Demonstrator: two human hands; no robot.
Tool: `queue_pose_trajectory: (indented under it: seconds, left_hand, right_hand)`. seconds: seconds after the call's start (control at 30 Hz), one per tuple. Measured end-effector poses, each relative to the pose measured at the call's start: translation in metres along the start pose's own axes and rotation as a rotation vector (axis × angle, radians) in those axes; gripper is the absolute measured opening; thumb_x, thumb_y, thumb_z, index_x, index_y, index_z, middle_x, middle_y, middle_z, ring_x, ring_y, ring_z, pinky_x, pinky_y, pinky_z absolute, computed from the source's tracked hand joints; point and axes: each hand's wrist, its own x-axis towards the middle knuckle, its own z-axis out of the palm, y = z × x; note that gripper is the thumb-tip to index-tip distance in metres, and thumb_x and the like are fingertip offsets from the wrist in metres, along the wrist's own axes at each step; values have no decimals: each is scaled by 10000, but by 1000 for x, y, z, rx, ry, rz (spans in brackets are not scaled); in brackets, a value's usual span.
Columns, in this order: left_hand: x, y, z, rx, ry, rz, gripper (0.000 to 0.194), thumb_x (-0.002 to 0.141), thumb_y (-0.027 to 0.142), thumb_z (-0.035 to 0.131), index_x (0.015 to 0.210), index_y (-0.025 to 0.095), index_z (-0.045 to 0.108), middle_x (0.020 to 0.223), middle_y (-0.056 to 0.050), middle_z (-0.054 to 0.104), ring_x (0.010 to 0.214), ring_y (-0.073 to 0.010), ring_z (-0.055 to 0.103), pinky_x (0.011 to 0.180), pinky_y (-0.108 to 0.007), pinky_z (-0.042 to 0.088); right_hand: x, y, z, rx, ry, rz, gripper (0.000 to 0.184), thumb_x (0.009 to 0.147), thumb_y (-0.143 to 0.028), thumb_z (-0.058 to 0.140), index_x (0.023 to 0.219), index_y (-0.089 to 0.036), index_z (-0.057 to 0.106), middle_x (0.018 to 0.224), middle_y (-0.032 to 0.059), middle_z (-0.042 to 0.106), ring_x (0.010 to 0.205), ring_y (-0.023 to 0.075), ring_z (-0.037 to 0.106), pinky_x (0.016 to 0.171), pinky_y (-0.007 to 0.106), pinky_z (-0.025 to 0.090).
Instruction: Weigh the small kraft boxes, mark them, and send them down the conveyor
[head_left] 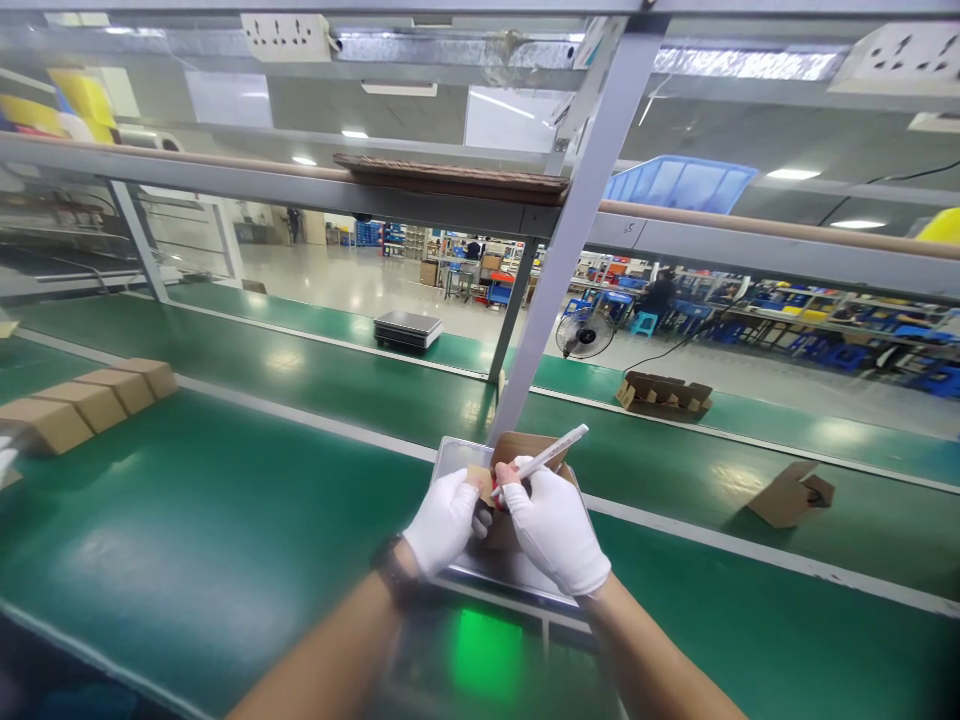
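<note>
On the green tabletop (pixel 285 480), brown boxes (pixel 86 405) line up at far left. My left hand's (pixel 442 520) grip pinches a tan piece of cardboard (pixel 480 482) in front of an open box (pixel 529 445), which sits on a metal plate (pixel 456 453). My right hand's (pixel 559 525) grip closes round a white pen (pixel 559 448), its lower end just beside the cardboard. Farther right stands an open carton (pixel 784 498).

Bright ceiling lights (pixel 793 174); glare patches on green belt (pixel 300 480); left edge blurred, stretched.
</note>
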Motion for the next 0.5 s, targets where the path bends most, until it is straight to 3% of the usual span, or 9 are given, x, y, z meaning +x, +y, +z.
queue_pose_trajectory:
  seconds: [0.33,0.5]
  left_hand:
    - [-1,-1,1,17,-12,20,427,786,548,434,793,127,506,618,-52,553,506,-137,504,487,-236,409]
    - [-1,-4,-4,-10,-11,-8,440,826,548,418,834,119,518,634,-49,556,503,-132,504,488,-232,403]
  right_hand:
    - [1,3,3,11,56,-24,365,917,-428,428,650,-209,549,667,45,633,663,220,597,664,307,425]
    - [-9,11,-4,296,164,30,351,923,-473,460,750,-198,592,702,40,642,659,199,603,633,282,471]
